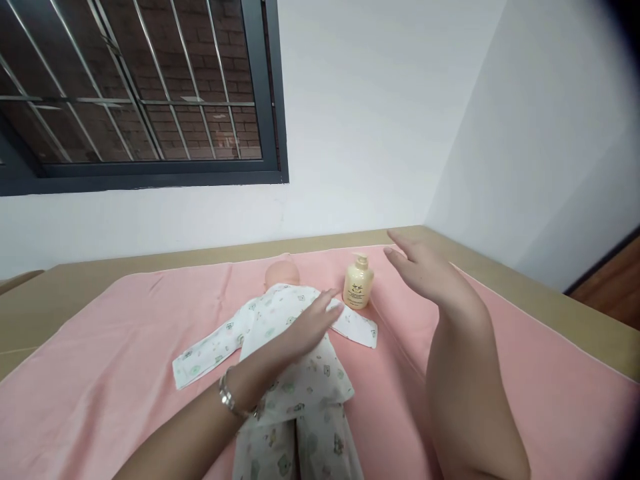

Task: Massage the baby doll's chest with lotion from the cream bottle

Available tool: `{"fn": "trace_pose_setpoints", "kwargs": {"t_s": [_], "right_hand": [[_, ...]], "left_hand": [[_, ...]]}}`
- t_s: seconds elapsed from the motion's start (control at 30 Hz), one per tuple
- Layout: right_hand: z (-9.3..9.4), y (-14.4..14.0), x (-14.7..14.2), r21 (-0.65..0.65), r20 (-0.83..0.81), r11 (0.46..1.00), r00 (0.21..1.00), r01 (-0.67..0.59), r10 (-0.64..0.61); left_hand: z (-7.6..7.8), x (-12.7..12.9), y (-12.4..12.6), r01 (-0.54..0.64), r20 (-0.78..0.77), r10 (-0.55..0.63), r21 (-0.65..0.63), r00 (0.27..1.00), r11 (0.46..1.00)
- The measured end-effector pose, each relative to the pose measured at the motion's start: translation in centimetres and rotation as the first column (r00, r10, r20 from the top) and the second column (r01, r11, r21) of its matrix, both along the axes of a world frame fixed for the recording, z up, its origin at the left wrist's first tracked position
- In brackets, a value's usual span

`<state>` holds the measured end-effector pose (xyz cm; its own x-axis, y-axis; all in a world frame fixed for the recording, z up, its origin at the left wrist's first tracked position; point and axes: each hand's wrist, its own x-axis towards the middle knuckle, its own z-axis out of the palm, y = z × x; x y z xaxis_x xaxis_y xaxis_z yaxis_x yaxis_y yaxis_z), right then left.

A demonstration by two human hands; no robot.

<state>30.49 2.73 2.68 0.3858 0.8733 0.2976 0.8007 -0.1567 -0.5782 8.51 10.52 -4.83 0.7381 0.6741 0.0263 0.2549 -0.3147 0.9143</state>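
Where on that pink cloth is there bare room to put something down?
Bare pink cloth lies left of the doll, and more to the right of the right hand. It is crowded between the doll's shoulder and the pump bottle, under the left hand.

No writing can be read anywhere. The pump bottle (358, 286), standing on the pink towel (125, 320) just beyond the fingertips of the flat left hand (307, 327) and below the raised, spread right hand (425, 270), carries a small dark mark and a few fine lines of print on its front, all too small and blurred to make out. The baby clothes (300, 380) under the left hand bear only a printed pattern of little bears, with no letters or numbers that can be told.
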Motion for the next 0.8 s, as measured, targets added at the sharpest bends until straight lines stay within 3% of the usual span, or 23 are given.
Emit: {"fn": "trace_pose_setpoints", "kwargs": {"t_s": [0.07,0.13,0.2,0.27,0.37,0.47,0.6,0.8], "right_hand": [[-0.6,0.9,0.4,-0.074,-0.009,0.995,0.998,-0.065,0.065],[-1.2,2.1,0.5,-0.136,-0.029,0.976,0.985,-0.172,0.169],[-1.8,3.3,0.1,-0.163,-0.019,0.955,0.968,-0.249,0.249],[-2.3,4.5,-0.4,-0.166,0.04,0.958,0.969,-0.236,0.246],[-2.7,5.8,-1.4,-0.247,0.149,0.963,0.978,-0.107,0.147],[-2.9,6.5,-2.2,-0.323,0.227,0.946,0.968,-0.026,0.104],[-3.3,6.9,-2.9,-0.332,0.287,0.942,0.957,0.046,0.054],[-2.8,7.7,-4.0,-0.384,0.311,0.888,0.941,0.252,-0.132]], "left_hand": [[1.5,3.0,0.9,-0.028,0.243,0.114,-0.333,0.963,0.943],[2.8,5.8,2.3,-0.019,0.322,0.168,-0.419,0.932,0.908],[3.6,7.9,3.7,-0.006,0.417,0.296,-0.57,0.859,0.821],[4.0,9.4,4.9,0.027,0.456,0.406,-0.691,0.792,0.723],[3.7,10.5,6.1,0.109,0.469,0.454,-0.777,0.758,0.62],[2.9,10.7,6.7,0.178,0.495,0.441,-0.791,0.749,0.586],[1.9,9.9,6.4,0.211,0.502,0.428,-0.798,0.752,0.564],[1.3,4.3,3.1,0.219,0.434,0.411,-0.853,0.802,0.473]]}}
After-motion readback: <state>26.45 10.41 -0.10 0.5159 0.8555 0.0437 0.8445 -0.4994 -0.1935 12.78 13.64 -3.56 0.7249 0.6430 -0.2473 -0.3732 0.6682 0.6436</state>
